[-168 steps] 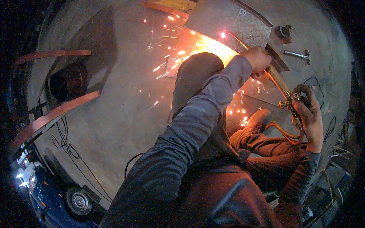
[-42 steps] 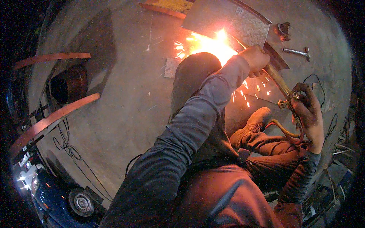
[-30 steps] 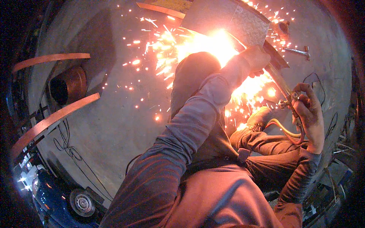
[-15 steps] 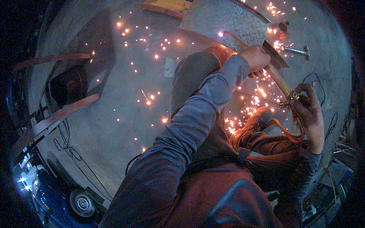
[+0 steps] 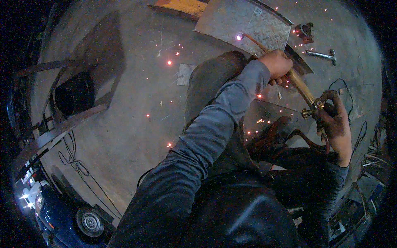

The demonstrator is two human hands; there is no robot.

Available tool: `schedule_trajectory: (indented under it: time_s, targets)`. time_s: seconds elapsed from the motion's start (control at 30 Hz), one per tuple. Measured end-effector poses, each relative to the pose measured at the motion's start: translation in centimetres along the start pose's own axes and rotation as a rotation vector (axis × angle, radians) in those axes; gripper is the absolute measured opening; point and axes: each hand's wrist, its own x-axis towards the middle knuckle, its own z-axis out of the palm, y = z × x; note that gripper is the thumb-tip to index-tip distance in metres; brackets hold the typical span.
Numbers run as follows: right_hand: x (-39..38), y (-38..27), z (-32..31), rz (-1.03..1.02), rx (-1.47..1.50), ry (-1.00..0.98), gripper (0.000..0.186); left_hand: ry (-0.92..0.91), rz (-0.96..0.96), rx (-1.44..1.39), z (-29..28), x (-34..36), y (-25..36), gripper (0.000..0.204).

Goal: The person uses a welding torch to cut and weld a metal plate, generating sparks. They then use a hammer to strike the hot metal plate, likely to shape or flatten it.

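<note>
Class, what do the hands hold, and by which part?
A long golden metal torch: left hand around its front, behind the bent tip; right hand at its rear, by the valve knobs.

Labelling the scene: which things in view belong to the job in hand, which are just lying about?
In the job:
brass torch, held by left hand and right hand
hose
metal plate at the torch's glowing tip

Apparently lying about:
hammer
small grey square plate
dark cylinder
</note>
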Motion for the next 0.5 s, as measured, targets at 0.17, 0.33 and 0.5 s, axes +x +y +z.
schedule_trajectory:
  time_s: [0.17,0.33,0.5]
  targets:
    - [-0.1,-0.2,0.1,0.006,-0.021,0.010,0.028,-0.040,-0.021,-0.031,0.0,0.4,-0.3,0.044]
    - [0.2,0.3,0.2,-0.029,-0.006,0.022,0.027,-0.033,-0.025,-0.008,-0.1,-0.2,0.2,0.035]
    - [0.0,-0.4,0.3,0.009,-0.005,0.025,0.029,-0.019,-0.015,0.019,-0.2,-0.9,0.8,0.035]
